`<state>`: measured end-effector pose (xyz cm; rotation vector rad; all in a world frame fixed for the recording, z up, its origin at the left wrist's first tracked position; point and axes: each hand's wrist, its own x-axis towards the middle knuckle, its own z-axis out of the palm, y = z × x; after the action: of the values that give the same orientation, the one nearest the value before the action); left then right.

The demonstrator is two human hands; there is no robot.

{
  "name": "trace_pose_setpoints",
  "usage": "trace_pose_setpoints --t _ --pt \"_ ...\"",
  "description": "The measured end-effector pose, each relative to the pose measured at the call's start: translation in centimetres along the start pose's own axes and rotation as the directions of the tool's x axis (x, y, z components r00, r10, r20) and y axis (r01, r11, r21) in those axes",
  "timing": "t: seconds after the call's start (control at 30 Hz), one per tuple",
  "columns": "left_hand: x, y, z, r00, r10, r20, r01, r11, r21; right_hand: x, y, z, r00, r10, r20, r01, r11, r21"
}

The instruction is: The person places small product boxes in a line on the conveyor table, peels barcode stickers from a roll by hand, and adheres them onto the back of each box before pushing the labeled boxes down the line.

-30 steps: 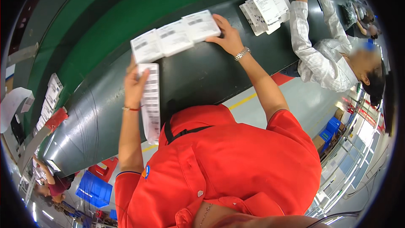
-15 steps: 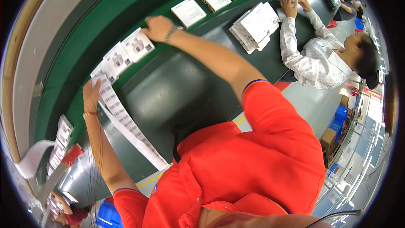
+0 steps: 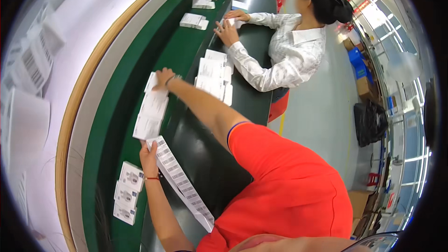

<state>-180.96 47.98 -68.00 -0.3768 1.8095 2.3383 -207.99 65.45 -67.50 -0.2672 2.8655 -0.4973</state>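
My left hand (image 3: 149,159) is closed on the top end of a long strip of barcode labels (image 3: 179,177), its thumb on the strip. The strip hangs down over the dark worktop towards my red shirt. Just beyond that hand, three flat white boxes lie overlapping in a row on the green belt, the nearest box (image 3: 147,126) close to my fingertips. My right hand (image 3: 163,78) is bent over the farthest box (image 3: 151,82), its fingers partly hiding it. Behind my left hand lie several white boxes with printed pictures (image 3: 126,196).
Across the dark worktop, a stack of white cartons (image 3: 212,77) stands beside a co-worker in a patterned white shirt (image 3: 266,67), whose hands hold a small white item. More white boxes (image 3: 193,20) line the belt farther on. A wooden rail (image 3: 70,107) edges the belt's far side.
My view has turned to the right. The picture-printed boxes now lie behind my left hand, and both hands are at the three plain-faced boxes. The label strip stays in my left hand.
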Motion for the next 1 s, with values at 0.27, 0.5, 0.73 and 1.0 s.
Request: trace_pose_setpoints --t 0.27,0.5,0.73,1.0 --pt "-12.4 5.1 0.7 0.989 0.043 -0.143 -0.011 0.976 0.219 -12.6 -1.9 -1.7 0.992 -0.108 0.06 0.105 0.993 0.051" --pt "-24.3 -2.2 1.9 0.971 -0.146 -0.189 0.13 0.987 -0.091 -29.6 2.6 4.2 0.999 -0.016 0.031 0.013 0.994 0.109" --pt "-26.7 -3.2 0.9 0.957 0.141 -0.254 -0.058 0.949 0.309 -39.4 -4.0 5.4 0.803 -0.509 -0.311 0.595 0.648 0.475" --pt "-33.4 4.8 4.8 0.872 0.377 -0.311 -0.242 0.886 0.397 -49.9 -10.2 0.4 0.853 -0.515 -0.09 0.257 0.262 0.93"
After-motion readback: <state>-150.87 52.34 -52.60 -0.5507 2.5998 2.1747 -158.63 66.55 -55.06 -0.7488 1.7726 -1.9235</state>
